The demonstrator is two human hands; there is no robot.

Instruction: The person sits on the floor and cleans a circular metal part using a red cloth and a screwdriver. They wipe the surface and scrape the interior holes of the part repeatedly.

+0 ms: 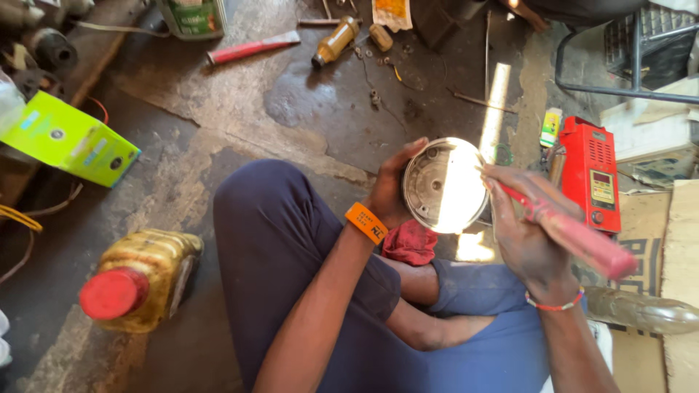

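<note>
My left hand (393, 191) grips a round metal cover (443, 186) by its left rim and tilts its hollow side toward me. Sunlight glares off the cover's inside. A red rag (409, 243) sits bunched under that hand. My right hand (526, 233) is shut on a red-handled tool (575, 234), whose tip touches the cover's right edge. An orange band is on my left wrist, a red bead band on my right.
A yellow oil jug with a red cap (140, 279) lies at lower left. A green box (69, 142) sits further left. A red electrical unit (595, 173) stands at right. A brass bottle (333, 42) and a red tube (251, 49) lie on the oily concrete floor beyond.
</note>
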